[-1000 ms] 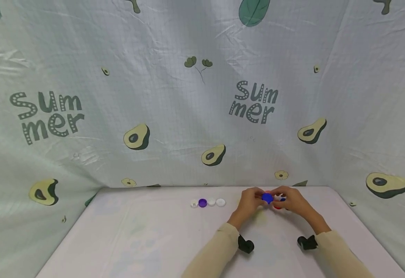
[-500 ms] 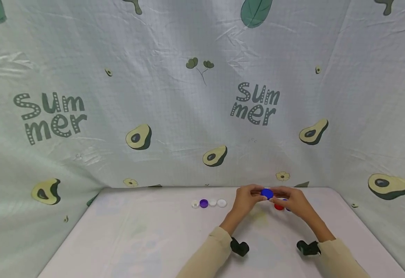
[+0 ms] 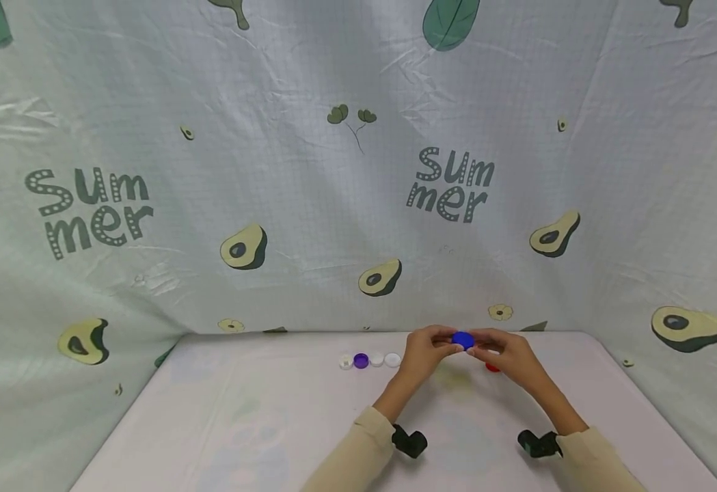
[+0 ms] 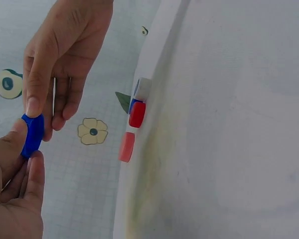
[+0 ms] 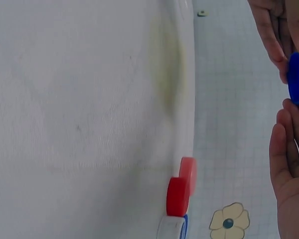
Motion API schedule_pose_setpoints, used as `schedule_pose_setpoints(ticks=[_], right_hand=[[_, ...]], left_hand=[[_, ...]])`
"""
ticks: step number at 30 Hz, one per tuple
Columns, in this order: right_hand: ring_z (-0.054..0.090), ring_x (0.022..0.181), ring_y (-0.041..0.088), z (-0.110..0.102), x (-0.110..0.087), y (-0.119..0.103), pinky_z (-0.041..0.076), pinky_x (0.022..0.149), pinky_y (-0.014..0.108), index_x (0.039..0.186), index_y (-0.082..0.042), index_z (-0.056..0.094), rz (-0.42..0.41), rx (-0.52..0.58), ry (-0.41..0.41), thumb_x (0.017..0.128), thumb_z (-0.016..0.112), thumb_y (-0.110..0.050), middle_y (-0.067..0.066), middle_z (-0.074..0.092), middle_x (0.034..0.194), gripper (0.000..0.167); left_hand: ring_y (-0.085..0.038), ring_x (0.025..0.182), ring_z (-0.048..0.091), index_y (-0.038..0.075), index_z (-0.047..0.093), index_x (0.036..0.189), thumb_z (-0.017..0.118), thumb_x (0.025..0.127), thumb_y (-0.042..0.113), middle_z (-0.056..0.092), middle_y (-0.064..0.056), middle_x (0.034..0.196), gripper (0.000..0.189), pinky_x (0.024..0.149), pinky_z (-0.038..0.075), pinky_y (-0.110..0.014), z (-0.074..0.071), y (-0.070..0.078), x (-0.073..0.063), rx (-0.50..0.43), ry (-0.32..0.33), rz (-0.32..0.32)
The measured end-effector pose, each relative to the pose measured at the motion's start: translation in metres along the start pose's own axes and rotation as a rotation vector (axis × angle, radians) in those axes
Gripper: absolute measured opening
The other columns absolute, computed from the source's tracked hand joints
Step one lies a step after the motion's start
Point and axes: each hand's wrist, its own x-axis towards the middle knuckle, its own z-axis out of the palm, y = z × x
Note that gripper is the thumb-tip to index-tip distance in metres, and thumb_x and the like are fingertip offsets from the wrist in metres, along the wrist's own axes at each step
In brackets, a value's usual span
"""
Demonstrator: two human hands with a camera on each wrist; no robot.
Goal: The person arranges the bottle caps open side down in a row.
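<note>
A blue bottle cap (image 3: pixel 463 340) is held up off the table between both hands. My left hand (image 3: pixel 420 357) pinches its left side with thumb and fingers. On the other side my right hand (image 3: pixel 510 352) pinches the cap too. The left wrist view has the blue cap (image 4: pixel 34 133) seen edge-on between the two thumbs, and the right wrist view shows part of its hollow inside. Beneath the hands, near the table's back edge, lie a red cap (image 4: pixel 137 115), a pinkish-red cap (image 4: pixel 127 147) and a white cap (image 4: pixel 142 88), with something blue partly hidden among them.
Left of the hands, a row of caps lies on the white table (image 3: pixel 241 424): a white one (image 3: pixel 346 361), a purple one (image 3: pixel 361 360) and two more white ones (image 3: pixel 377 359). A printed curtain (image 3: pixel 309 205) hangs behind the table. Black cameras (image 3: pixel 409 441) sit on both wrists.
Both hands have lifted the blue cap and moved it slightly left, away from the red cap. The row of caps on the left has not moved.
</note>
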Motion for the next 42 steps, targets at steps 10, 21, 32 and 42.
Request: schedule_pose_setpoints(ticks=[10, 21, 32, 42], right_hand=[[0.072, 0.096, 0.013, 0.012, -0.001, -0.017, 0.059, 0.079, 0.025, 0.125, -0.005, 0.070, 0.024, 0.083, -0.005, 0.094, 0.075, -0.023, 0.013, 0.073, 0.115, 0.037], [0.068, 0.104, 0.002, 0.032, 0.002, -0.037, 0.055, 0.084, 0.018, 0.102, 0.000, 0.067, -0.311, 0.241, 0.132, 0.085, 0.070, 0.017, 0.024, 0.069, 0.116, 0.024], [0.072, 0.087, 0.027, 0.051, 0.003, -0.067, 0.055, 0.081, 0.014, 0.107, 0.007, 0.071, -0.483, 0.093, 0.236, 0.076, 0.071, 0.027, 0.021, 0.071, 0.099, 0.036], [0.072, 0.092, 0.024, 0.072, 0.016, -0.061, 0.053, 0.081, 0.013, 0.125, -0.005, 0.071, -0.283, 0.081, 0.167, 0.093, 0.072, -0.003, 0.011, 0.071, 0.109, 0.032]], left_hand=[[-0.004, 0.085, 0.069, 0.001, 0.073, 0.115, 0.077, 0.092, 0.019, 0.075, -0.004, 0.098, 0.029, 0.078, 0.057, -0.019, -0.020, 0.005, -0.009, 0.013, -0.008, 0.021], [-0.011, 0.091, 0.070, 0.001, 0.069, 0.114, 0.071, 0.097, 0.024, 0.073, -0.007, 0.102, 0.029, 0.082, 0.057, -0.021, -0.036, 0.008, -0.021, -0.002, 0.030, 0.046], [-0.024, 0.092, 0.073, 0.002, 0.062, 0.104, 0.063, 0.102, 0.019, 0.073, -0.012, 0.098, 0.016, 0.082, 0.057, -0.022, -0.049, 0.004, -0.030, -0.018, 0.063, 0.089], [-0.023, 0.091, 0.072, 0.005, 0.056, 0.128, 0.077, 0.089, 0.003, 0.071, -0.015, 0.101, 0.044, 0.083, 0.058, -0.024, -0.065, -0.004, -0.038, -0.006, 0.065, 0.128]])
